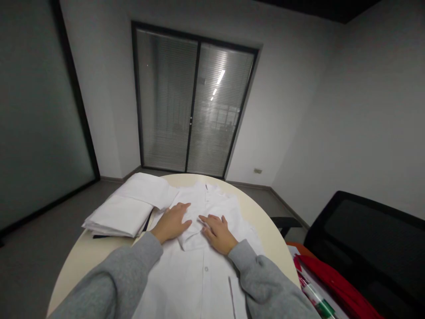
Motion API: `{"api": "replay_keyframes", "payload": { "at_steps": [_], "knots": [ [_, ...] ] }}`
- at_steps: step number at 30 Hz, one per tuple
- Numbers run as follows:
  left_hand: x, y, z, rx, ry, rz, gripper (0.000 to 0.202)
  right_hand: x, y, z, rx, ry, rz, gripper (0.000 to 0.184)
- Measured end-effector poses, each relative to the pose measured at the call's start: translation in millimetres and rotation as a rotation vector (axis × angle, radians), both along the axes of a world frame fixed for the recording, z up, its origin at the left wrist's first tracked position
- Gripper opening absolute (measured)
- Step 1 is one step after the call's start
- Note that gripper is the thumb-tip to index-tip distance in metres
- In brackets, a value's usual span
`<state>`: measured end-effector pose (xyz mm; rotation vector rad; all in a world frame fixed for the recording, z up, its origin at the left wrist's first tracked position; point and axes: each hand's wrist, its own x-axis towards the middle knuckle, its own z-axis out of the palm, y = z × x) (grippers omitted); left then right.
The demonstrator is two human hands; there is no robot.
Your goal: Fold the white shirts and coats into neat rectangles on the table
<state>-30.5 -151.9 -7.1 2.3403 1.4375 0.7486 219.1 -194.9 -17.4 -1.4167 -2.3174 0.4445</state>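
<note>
A white buttoned shirt (pixel 186 270) lies spread over the round table, its collar at the far side and its lower part toward me. My left hand (pixel 172 223) rests on the cloth left of the button line, fingers stretched out and thumb apart. Across from it, my right hand (pixel 217 233) lies on the shirt with its fingers spread. Between the two hands the fabric is bunched into loose folds. Neither hand grips anything that I can see. Part of the shirt is hidden under my grey sleeves.
Folded white cloth (pixel 122 208) is stacked at the table's left, with something dark beneath it. The cream table (pixel 275 248) has a curved edge. At the right stand a black mesh chair (pixel 368 239) and red items (pixel 335 279). A glass door (pixel 192 102) is beyond.
</note>
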Motion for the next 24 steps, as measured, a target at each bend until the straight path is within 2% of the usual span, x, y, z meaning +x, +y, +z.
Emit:
{"api": "replay_keyframes", "payload": {
  "at_steps": [3, 6, 8, 10, 12, 14, 17, 20, 22, 24],
  "knots": [
    [-1, -3, -6.8, -0.077, 0.205, -0.057, 0.062, 1, 4, -8.5, 0.029, 0.172, 0.064, 0.058],
    [-5, 2, -7.4, -0.110, 0.171, -0.091, 0.045, 4, 10, -16.6, 0.081, 0.280, 0.065, 0.063],
    [-9, 8, -1.3, -0.085, 0.040, -0.120, 0.035, 6, 13, -19.0, 0.080, 0.303, 0.013, 0.067],
    [-15, 13, 10.7, -0.054, -0.159, -0.135, 0.027, 7, 14, -18.8, 0.064, 0.232, -0.028, 0.066],
    [-22, 15, 27.5, -0.019, -0.407, -0.123, 0.020, 6, 13, -16.3, 0.059, 0.131, -0.024, 0.056],
    [-28, 10, 46.7, 0.067, -0.667, -0.068, 0.021, 5, 10, -11.8, 0.055, 0.053, -0.003, 0.043],
    [-32, -8, 74.0, 0.287, -0.904, 0.025, 0.034, 1, 4, -2.2, 0.017, -0.040, 0.007, 0.040],
    [-28, -28, 91.4, 0.434, -0.832, 0.018, 0.033, -2, -2, 7.4, -0.032, -0.155, 0.049, 0.046],
    [-21, -36, 92.8, 0.380, -0.631, -0.073, 0.036, -3, -5, 11.7, -0.052, -0.222, 0.079, 0.052],
    [-11, -39, 83.4, 0.229, -0.372, -0.196, 0.039, -4, -7, 13.6, -0.058, -0.258, 0.095, 0.059]
  ]
}}
